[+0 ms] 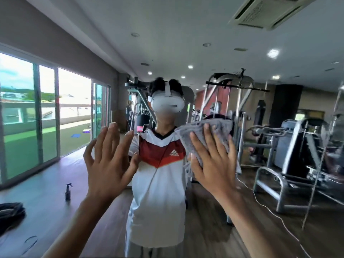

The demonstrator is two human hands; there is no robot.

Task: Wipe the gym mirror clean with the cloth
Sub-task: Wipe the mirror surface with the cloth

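Cloth (219, 127), grey and bunched, lies flat against the gym mirror (167, 43) at about shoulder height of the reflected person, right of centre. The right hand (214, 164) presses it to the glass with straight, spread fingers and covers its lower half, so only its top and left edges show. The left hand (108, 161) is raised beside it, well apart from the cloth, fingers straight and fanned, holding nothing; whether its palm touches the glass cannot be told. Both forearms run out of the bottom of the view. Between the hands stands the reflection of a person in a white and red jersey (158, 183) and a white headset (166, 104), cut off below the waist. The mirror's own edges are nowhere visible. To the right, grey weight machines (279, 174) blur towards the frame's edge, with a thin white cable (270, 207) trailing over the wooden floor. At the left are tall windows (46, 118), a small dark spray bottle (68, 192) standing upright on a pale surface, and a dark bundle (11, 211) cropped by the edge, too indistinct to name.
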